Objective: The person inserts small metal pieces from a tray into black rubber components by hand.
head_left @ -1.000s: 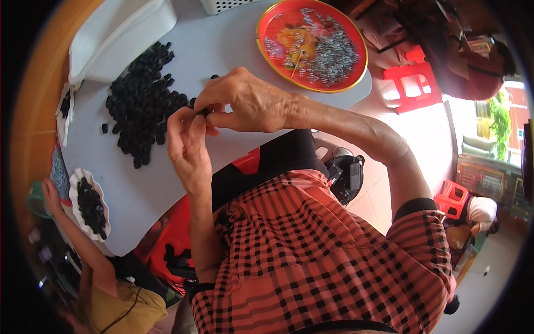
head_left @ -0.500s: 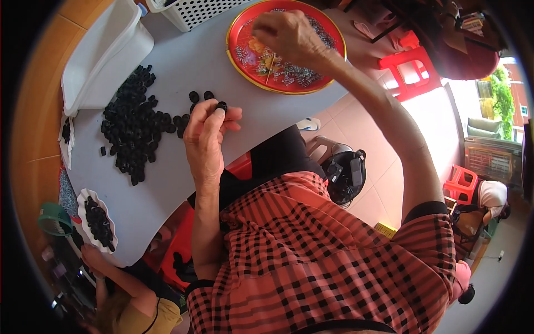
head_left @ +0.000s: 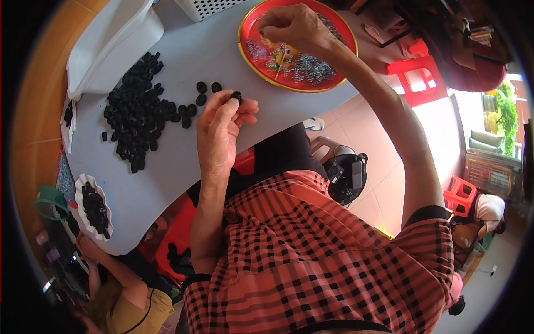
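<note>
Left hand (head_left: 219, 133) is pinching a black part (head_left: 236, 96); right hand (head_left: 297, 28) is hovering over the red tray (head_left: 245, 49).
Left grip: closed, thumb and fingers are clamping that small round part, upper centre of frame. Right grip: top centre, thumb and fingers are curling close together, can't tell if they're holding anything. Below it, small silvery metal pieces (head_left: 314, 71) are lying over the tray's printed flower pattern (head_left: 278, 54). A few loose black parts (head_left: 201, 87) are sitting on the bench (head_left: 167, 175) just left of the left hand; the main black pile (head_left: 133, 114) is lying upper left, near the white bin (head_left: 105, 55). Lower left, a white fluted dish (head_left: 83, 180) is holding more dark pieces (head_left: 94, 209); a co-worker's hand (head_left: 86, 249) is showing just below it.
</note>
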A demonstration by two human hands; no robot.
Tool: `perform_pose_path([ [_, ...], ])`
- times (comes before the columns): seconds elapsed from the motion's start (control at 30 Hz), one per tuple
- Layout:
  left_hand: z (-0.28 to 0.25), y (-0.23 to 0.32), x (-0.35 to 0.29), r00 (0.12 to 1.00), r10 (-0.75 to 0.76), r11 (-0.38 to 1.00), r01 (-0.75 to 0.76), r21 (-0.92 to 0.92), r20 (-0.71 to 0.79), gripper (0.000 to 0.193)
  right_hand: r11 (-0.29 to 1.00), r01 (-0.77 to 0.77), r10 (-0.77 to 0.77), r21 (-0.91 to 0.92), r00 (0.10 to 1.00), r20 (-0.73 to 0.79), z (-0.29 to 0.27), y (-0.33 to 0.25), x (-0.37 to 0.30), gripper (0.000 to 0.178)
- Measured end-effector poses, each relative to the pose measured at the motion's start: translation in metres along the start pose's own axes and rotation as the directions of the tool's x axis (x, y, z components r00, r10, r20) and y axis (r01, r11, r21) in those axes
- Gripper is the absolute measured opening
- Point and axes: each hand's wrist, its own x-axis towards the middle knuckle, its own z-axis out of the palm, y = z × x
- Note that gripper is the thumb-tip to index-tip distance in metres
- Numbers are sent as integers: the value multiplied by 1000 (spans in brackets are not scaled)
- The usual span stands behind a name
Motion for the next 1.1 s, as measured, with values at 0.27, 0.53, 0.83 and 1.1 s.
perform_pose_path([
  [0.27, -9, 5, -6, 991, 126, 992, -127, -7, -35, 20, 829, -74, -18, 554, 987, 158, 49, -60, -38, 10],
  [0.53, -25, 8, -15, 984, 168, 985, -170, -31, -56, 20, 821, -104, 12, 561, 986, 166, 79, -77, -49, 13],
  [0.83, -46, 7, -24, 980, 151, 986, -159, -55, -127, 19, 962, -19, -88, 272, 923, 375, 89, -84, -15, 18],
  [1.1, -49, 12, -32, 965, 145, 989, -146, 10, -219, 20, 825, 565, -551, 9, 801, 232, 143, -75, 78, 12],
])
